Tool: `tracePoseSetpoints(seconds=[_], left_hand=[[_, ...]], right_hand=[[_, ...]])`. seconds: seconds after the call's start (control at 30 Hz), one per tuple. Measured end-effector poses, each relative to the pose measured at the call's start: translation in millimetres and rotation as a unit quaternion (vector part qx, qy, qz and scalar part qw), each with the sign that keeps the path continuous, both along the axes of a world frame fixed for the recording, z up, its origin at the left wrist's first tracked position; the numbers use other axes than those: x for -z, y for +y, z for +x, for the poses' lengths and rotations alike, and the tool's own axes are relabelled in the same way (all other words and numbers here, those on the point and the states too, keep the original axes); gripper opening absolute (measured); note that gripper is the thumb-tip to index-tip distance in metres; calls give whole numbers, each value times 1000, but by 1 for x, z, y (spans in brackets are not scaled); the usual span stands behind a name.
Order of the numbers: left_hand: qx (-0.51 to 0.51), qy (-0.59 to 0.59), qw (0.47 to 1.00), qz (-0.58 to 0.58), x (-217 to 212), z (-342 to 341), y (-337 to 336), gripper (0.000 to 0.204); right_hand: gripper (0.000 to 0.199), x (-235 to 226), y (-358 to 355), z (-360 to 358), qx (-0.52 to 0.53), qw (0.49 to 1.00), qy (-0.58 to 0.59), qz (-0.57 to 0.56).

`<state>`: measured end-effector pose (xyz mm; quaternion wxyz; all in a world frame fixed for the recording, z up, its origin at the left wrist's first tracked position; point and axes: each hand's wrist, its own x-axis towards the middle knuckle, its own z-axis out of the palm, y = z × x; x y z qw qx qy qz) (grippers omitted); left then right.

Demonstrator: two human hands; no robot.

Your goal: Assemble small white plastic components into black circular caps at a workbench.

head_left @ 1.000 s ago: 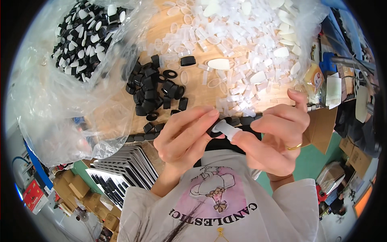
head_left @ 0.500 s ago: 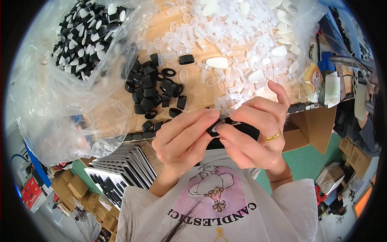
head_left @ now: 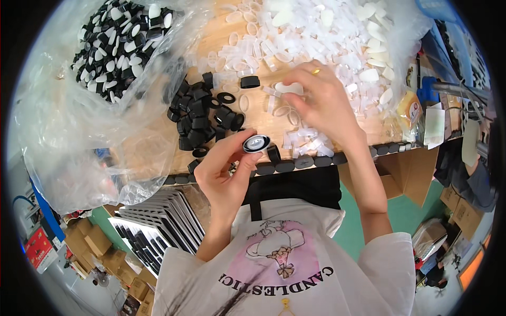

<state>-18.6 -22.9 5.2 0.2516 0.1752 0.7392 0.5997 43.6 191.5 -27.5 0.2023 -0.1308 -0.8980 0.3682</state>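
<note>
My left hand (head_left: 224, 166) pinches a black oval ring (head_left: 244, 146) between thumb and fingers, with a clear glossy lining (head_left: 256, 142) inside its opening, tilted up. Farther off to the right, my right hand (head_left: 324, 102) reaches over the table, its thumb and index finger at the two sides of a flat white oval piece (head_left: 291, 88) lying there. A single black ring (head_left: 250, 82) rests just left of that piece. Beside my left hand spreads a heap of black rings (head_left: 197, 113). Clear oval rings (head_left: 316, 143) lie close to my right forearm.
Clear rings pile up at the far middle of the wooden table (head_left: 208, 26), with white ovals (head_left: 377, 45) along their right. A plastic bag (head_left: 79, 137) at left holds black-and-white pieces (head_left: 118, 52). Black pieces (head_left: 284, 166) line the front edge. Stacked boards (head_left: 158, 224) stand below left.
My hands have parted. The right one has left the black ring and moved far to the white oval piece; the left still holds the ring, its opening now turned up.
</note>
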Motion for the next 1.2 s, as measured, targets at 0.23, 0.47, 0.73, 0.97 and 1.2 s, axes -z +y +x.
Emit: tracePoseSetpoints(seconds=[0.23,0.47,0.73,0.97,1.2], left_hand=[[5,18,1000,6,8,-5,-2,33],[2,21,998,57,10,-3,5,32],[29,136,990,-1,13,0,13,31],[57,126,990,9,-3,4,14,33],[85,236,960,120,-12,3,9,33]], right_hand=[[18,13,-9,-30,-57,984,-83,148],[21,21,0,-17,-14,977,-27,213],[18,-32,-56,15,-28,992,112,-46],[15,-38,-62,28,-24,987,135,-87],[32,-45,-56,44,-9,955,91,-281]])
